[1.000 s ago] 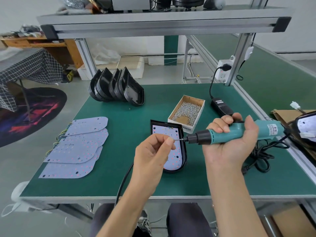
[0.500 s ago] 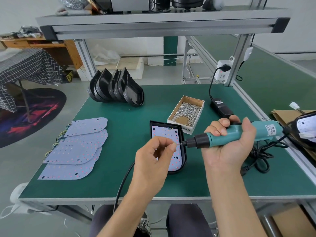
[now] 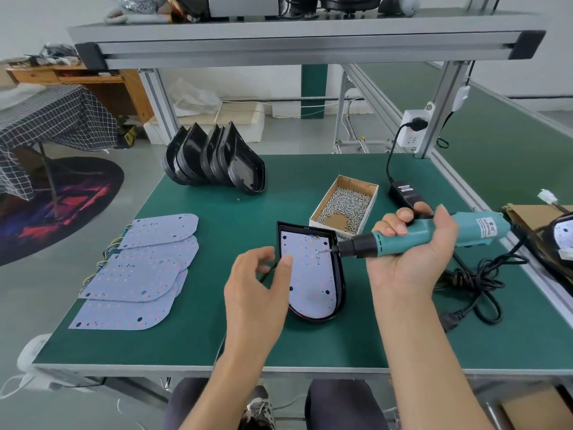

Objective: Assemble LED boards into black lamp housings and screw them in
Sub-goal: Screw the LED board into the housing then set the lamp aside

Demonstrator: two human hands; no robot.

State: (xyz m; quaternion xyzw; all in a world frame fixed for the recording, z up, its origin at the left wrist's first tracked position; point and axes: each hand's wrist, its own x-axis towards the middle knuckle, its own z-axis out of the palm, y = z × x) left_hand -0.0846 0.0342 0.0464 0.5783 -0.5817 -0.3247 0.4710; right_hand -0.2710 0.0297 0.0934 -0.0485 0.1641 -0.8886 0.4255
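Bare forearms, dark trousers, patterned sneaker

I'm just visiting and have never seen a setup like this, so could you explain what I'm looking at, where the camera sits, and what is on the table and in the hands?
No machine here: a person works with bare hands, filmed by a camera on their head looking down. On the green workbench lie pale LED boards, a row of empty black lamp housings, and a cardboard box of small silver screws. In front sits a black housing with a board inside. The right hand holds a teal electric screwdriver, a screw on its tip. The left hand hovers loosely curled, holding nothing.
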